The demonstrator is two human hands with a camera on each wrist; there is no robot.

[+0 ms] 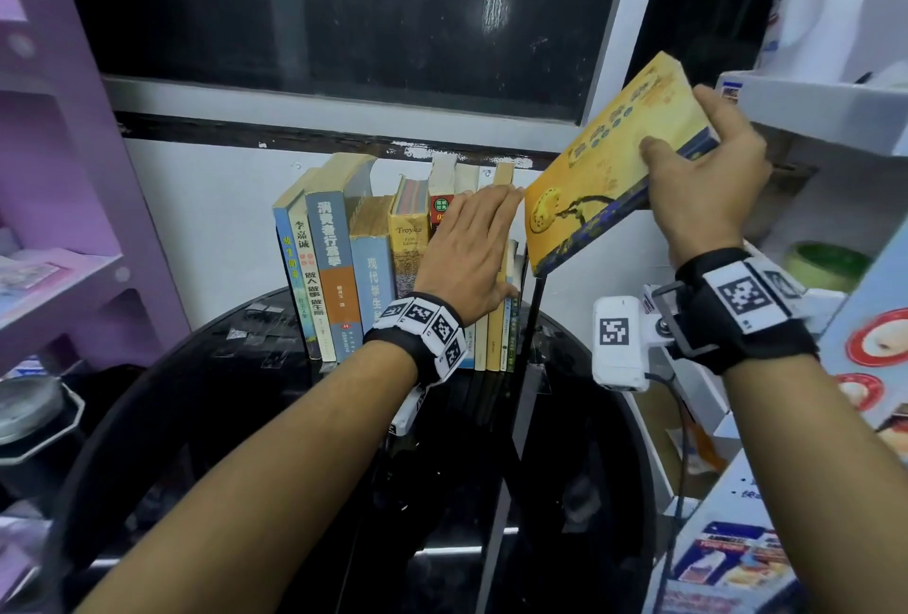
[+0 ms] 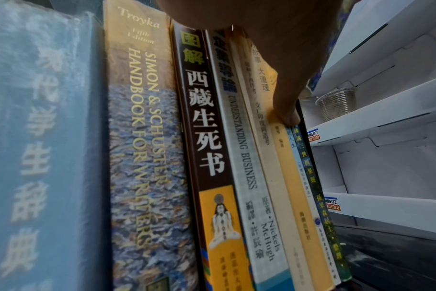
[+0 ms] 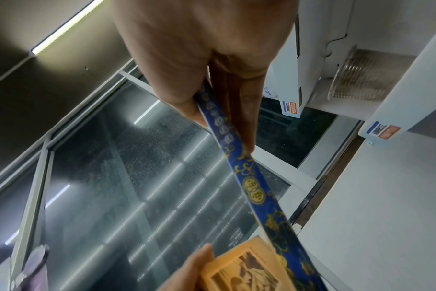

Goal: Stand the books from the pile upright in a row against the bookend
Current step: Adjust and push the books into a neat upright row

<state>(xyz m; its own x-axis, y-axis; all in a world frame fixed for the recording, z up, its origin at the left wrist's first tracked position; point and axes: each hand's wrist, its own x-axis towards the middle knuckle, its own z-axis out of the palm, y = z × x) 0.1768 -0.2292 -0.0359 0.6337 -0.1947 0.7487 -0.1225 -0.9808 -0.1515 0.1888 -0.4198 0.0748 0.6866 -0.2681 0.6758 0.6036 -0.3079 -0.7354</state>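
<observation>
On the dark glossy tabletop (image 1: 245,417), a row of upright books (image 1: 344,259) already stands, steadied by the flat, open left hand (image 1: 467,249); the right hand (image 1: 707,181) grips a tilted yellow blue-spined book (image 1: 599,171) above the row's right end (no pile is visible), probably the last.

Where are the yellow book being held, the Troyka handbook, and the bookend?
yellow book (image 1: 604,171): head view, front cover.
Troyka handbook (image 2: 139,118): left wrist view, spine.
bookend (image 1: 533,313): head view, thin black upright.

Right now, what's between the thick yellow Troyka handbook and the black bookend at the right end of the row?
Head and left wrist views show upright books: a dark brown spine, grey Understanding Business, then thin cream, yellow and green spines. The left hand rests flat against them.
</observation>
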